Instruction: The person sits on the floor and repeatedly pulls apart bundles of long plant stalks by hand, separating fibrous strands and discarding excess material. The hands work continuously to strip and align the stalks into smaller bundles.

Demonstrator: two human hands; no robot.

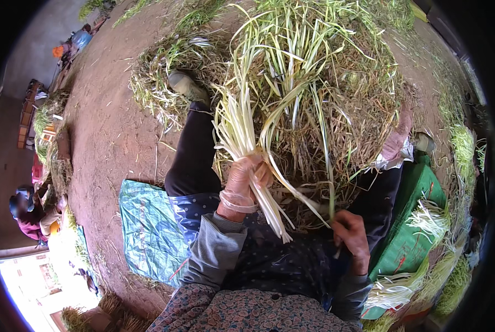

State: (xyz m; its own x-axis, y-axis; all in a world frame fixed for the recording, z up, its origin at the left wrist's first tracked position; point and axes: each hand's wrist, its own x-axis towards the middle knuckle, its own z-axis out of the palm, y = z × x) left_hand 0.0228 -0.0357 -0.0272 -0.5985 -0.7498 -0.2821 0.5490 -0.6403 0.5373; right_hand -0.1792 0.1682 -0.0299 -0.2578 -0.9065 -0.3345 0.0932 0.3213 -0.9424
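My left hand (pixel 245 176), in a thin clear plastic glove, is shut around a bundle of pale stalks (pixel 237 128) that look like blanched garlic chives. Their white ends (pixel 272 213) stick out below the fist, and the yellow-green leaves trail up and away from me. Lower right, my right hand (pixel 351 234) pinches a thin leaf strand (pixel 331 199) between thumb and fingers. A loose pale stalk (pixel 291 189) slants from the bundle towards that hand. Between my legs a heap of dry straw and leaf waste (pixel 355 99) lies under more long chive leaves (pixel 293 37).
Left of me a blue-green woven sheet (pixel 152 232) lies on the dirt floor (pixel 102 137). On the right, trimmed white stalks (pixel 428 220) rest on a green woven sack (pixel 409 249). Another person (pixel 34 216) sits at far left, near a bright doorway (pixel 40 286).
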